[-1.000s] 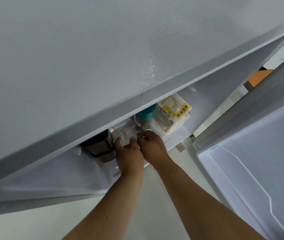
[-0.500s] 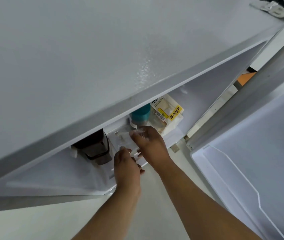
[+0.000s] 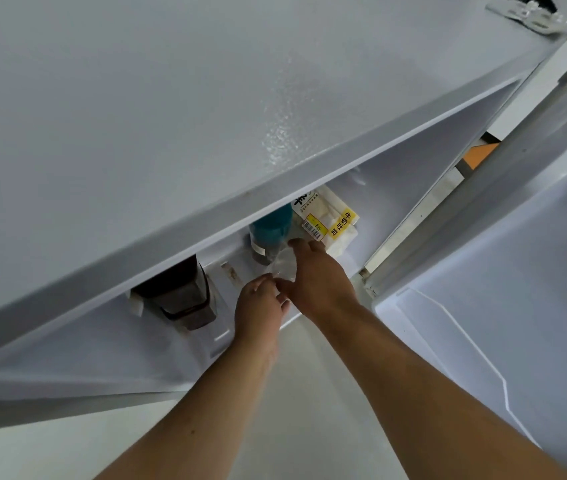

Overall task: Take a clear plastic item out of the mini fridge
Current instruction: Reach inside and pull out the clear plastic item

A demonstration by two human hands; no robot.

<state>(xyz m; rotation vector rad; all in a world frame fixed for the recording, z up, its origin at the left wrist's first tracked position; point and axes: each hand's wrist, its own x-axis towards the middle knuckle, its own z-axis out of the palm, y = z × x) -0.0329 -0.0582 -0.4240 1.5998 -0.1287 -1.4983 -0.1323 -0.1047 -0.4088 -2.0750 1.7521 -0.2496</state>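
I look down over the white top of the mini fridge into its open front. A crumpled clear plastic item sits at the front of the fridge floor, pinched in my right hand. My left hand is just below and left of it, fingertips touching the plastic's lower edge, fingers loosely curled. Much of the plastic is hidden behind my right hand.
Inside stand a dark bottle at the left, a teal-capped bottle behind the plastic, and a bagged bread loaf with a yellow label at the right. The open fridge door fills the right side. Pale floor lies below.
My right hand has gathered the flat clear plastic into a crumpled bunch and lifted it slightly. My left hand drew back toward the fridge's front edge.
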